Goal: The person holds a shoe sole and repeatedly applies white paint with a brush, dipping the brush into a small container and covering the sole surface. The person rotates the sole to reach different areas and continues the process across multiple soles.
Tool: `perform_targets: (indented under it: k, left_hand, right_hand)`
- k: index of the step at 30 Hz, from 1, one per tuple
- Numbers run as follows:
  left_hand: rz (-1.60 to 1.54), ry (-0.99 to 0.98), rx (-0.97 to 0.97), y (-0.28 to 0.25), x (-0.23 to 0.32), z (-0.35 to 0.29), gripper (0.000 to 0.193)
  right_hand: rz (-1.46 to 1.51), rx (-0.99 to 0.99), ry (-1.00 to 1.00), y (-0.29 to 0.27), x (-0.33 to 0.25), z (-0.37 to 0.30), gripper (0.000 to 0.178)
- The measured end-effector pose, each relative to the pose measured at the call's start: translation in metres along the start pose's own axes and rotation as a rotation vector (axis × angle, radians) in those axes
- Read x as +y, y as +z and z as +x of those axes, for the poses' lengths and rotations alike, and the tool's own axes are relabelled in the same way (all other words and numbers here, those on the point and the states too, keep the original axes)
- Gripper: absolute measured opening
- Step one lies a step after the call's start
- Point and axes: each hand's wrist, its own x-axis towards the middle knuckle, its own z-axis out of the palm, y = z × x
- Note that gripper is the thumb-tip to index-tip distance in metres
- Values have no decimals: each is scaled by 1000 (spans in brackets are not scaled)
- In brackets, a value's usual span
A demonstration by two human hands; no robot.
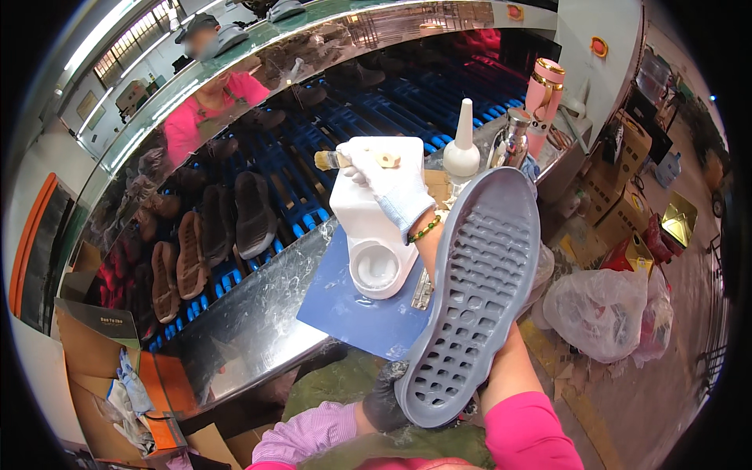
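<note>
A grey shoe sole (478, 290) is held up over the edge of the workbench, its honeycomb-patterned inner side facing the camera, toe end pointing up and away, heel end low and near the person's body. The left hand (385, 399), in a dark glove, grips the heel end from below and to the left, fingers curled tightly around the rim; its striped pink sleeve comes in from the lower edge. The right forearm, in a bright pink sleeve, rises behind the sole and passes out past its upper left edge, a green bead bracelet at the wrist. The right hand (388, 182), in a white glove, is closed around the handle of a small brush (333, 160), whose bristles point left, above and beyond the sole.

Just left of the sole, under that hand, stands a white plastic glue holder (376, 235) with a round cup of pale liquid at its front, set on a blue mat (345, 309). Behind the sole's toe stand a white squeeze bottle (462, 149) with a long nozzle, a shiny metal flask and a pink tumbler (544, 94). Farther left of the sole, a metal bench (251, 313) borders a conveyor of blue racks carrying dark soles. Right of the sole lie clear plastic bags (603, 309) and cardboard boxes on the floor. Another person in pink is seen beyond the conveyor.
</note>
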Motion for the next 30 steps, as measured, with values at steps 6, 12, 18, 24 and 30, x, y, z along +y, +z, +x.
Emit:
perform_targets:
  k: [6,12,18,24,30]
  left_hand:
    - [3,11,3,-3,3,-1,74]
    - [5,8,-1,-5,5,2,70]
    - [-13,20,-10,-9,7,4,67]
    - [-40,19,-34,-11,8,4,64]
    - [-158,41,-317,-27,6,9,53]
  right_hand:
    - [151,-49,6,-1,-21,-16,27]
    - [175,-65,-59,-3,-18,-13,25]
    - [192,-96,-51,-2,-21,-18,25]
    - [70,-101,-86,-8,-21,-19,29]
    - [12,-127,-254,-6,-19,-20,29]
